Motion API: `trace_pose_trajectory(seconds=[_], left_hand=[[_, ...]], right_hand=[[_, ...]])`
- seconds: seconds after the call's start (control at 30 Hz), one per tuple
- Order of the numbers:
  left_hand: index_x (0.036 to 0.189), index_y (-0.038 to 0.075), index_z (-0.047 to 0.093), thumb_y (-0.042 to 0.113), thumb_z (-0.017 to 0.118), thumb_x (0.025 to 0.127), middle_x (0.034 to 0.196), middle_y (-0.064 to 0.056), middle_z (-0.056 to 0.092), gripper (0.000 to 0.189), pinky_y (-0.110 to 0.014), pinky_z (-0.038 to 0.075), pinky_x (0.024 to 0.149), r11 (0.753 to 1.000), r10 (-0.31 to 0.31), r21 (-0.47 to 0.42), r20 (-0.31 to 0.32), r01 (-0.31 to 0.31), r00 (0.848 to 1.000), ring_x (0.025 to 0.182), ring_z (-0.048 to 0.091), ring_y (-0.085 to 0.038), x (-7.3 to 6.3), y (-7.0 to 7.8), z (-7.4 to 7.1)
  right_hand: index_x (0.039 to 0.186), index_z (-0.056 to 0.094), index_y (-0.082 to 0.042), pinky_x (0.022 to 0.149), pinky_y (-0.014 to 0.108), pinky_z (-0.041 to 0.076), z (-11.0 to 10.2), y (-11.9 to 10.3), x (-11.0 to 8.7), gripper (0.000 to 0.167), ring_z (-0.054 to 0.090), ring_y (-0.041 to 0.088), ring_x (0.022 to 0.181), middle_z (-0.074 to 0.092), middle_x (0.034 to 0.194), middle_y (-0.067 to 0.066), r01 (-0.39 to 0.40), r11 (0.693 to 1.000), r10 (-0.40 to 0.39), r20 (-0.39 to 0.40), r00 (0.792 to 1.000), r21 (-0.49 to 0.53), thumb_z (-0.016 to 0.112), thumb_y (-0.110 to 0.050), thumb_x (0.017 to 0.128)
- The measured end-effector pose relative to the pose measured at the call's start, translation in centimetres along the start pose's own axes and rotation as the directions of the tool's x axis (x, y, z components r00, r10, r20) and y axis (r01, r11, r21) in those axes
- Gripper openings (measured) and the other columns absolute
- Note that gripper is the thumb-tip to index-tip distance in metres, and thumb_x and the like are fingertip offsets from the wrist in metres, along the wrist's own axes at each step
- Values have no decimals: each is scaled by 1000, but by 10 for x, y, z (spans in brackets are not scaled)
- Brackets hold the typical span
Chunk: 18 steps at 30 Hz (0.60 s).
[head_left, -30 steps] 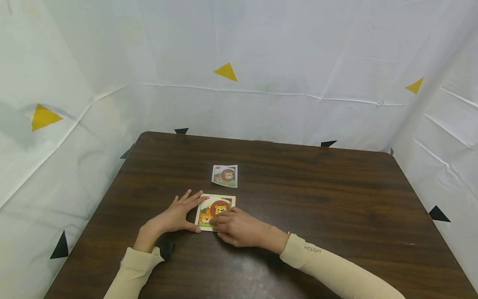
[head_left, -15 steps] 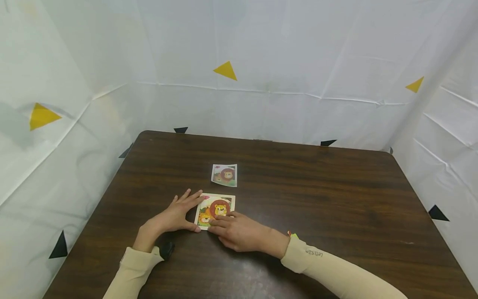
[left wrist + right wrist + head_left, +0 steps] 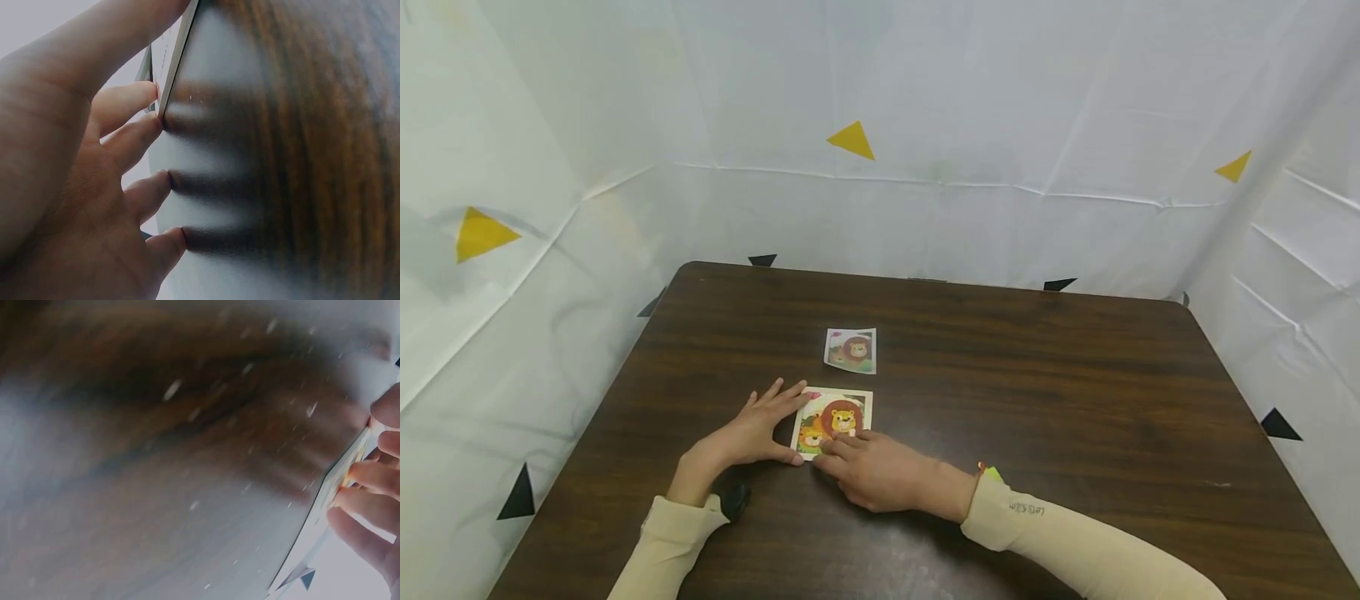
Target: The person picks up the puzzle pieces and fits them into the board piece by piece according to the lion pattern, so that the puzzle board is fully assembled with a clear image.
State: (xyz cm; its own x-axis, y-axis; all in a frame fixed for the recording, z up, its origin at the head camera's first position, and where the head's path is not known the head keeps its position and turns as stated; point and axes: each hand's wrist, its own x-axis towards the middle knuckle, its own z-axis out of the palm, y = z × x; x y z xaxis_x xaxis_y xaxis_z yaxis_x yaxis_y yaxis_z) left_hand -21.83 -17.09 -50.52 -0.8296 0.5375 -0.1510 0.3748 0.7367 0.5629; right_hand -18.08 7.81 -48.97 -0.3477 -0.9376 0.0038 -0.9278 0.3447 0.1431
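A square picture board (image 3: 835,417) with a pale border and a lion and a second yellow animal printed on it lies flat on the dark wooden table (image 3: 1037,400). At its left side my left hand (image 3: 748,433) is spread, the thumb by the near corner and the index finger by the far one. In the left wrist view, fingertips touch the edge of the board (image 3: 175,65) and the tabletop. My right hand (image 3: 883,472) rests its fingertips on the lower right of the picture, hiding that part. The right wrist view shows nearly straight fingers (image 3: 369,509) on the board.
Just beyond the board lies a smaller paper card (image 3: 852,352) with a similar lion picture, one corner slightly curled. White sheeting (image 3: 970,108) with yellow and black triangles surrounds the table. Something small and black (image 3: 735,502) sits by the left cuff.
My right hand has slid slightly toward me and to the left, its fingertips now lower on the picture. The left hand and the board stay nearly where they were.
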Motion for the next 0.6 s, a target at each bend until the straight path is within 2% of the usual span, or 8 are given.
trace_pose_trajectory(seconds=[0.17, 0.3, 0.6], left_hand=[[150, 10, 34, 41, 83, 72, 158, -14, 21, 97, -70, 5, 107, 1000, -1, -2, 0, 1, 1000, 144, 6, -44, 0, 0, 0], [150, 10, 34, 40, 83, 73, 158, -14, 21, 97, -71, 5, 107, 1000, 10, -9, -3, -11, 1000, 144, 6, -45, -1, 2, 0], [150, 9, 33, 42, 82, 73, 158, -14, 20, 98, -71, 5, 107, 1000, 15, -6, 0, -15, 1000, 144, 6, -45, -2, 1, 1]], right_hand=[[144, 43, -15, 89, 34, 52, -2, -3, 0, 53, 56, 19, 119, 53, 133, 5, -7, 1000, 7, 6, 1000, -10, 56, -31, 95], [144, 43, -16, 90, 33, 51, -4, -2, 0, 53, 55, 17, 119, 53, 133, 3, -14, 1000, 14, 14, 1000, 8, 57, -32, 95], [143, 44, -14, 99, 39, 46, -3, 7, -5, 51, 50, 11, 126, 53, 138, -1, -95, 974, 92, 22, 995, 204, 57, -31, 97]])
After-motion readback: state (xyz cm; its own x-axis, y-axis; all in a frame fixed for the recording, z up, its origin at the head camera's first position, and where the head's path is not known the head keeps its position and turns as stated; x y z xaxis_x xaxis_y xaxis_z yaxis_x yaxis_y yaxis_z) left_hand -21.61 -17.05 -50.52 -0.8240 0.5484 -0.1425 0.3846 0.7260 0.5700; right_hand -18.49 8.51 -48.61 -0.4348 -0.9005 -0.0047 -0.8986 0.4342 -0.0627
